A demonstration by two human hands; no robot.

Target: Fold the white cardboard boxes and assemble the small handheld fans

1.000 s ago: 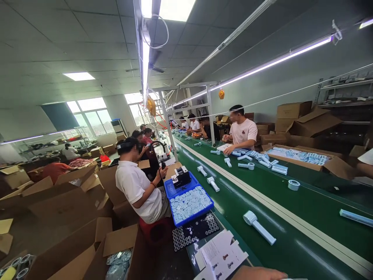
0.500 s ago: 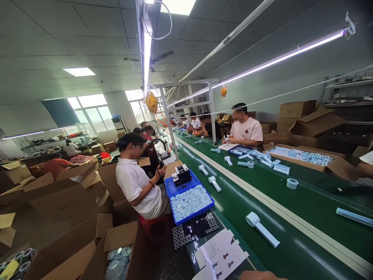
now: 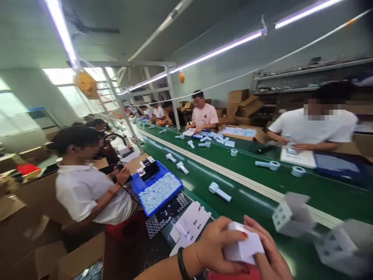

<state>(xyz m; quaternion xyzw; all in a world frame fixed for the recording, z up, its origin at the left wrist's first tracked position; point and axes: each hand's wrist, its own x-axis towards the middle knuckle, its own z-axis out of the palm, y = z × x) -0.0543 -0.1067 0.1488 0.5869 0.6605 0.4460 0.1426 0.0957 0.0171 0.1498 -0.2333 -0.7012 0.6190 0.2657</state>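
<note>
Near the bottom edge of the head view, a small white box sits between my two hands. My left hand, with a dark bangle at its wrist, wraps its fingers round the box's near side. My right hand closes on the box from the right, its thumb pressed to the front face. Something red shows under the hands, mostly hidden. Right of them, two white boxes with dark square cut-outs, a nearer one and a farther one, stand blurred on the green belt.
Light-blue handled parts lie along the green conveyor belt. To the left are a blue tray of flat pale pieces, clear round pieces and a printed sheet. Co-workers sit on both sides; open cartons fill the lower left.
The view has swung right and down. Both my hands and the white box have come into view, where only a bit of skin showed at the bottom edge. Another co-worker at right now shows.
</note>
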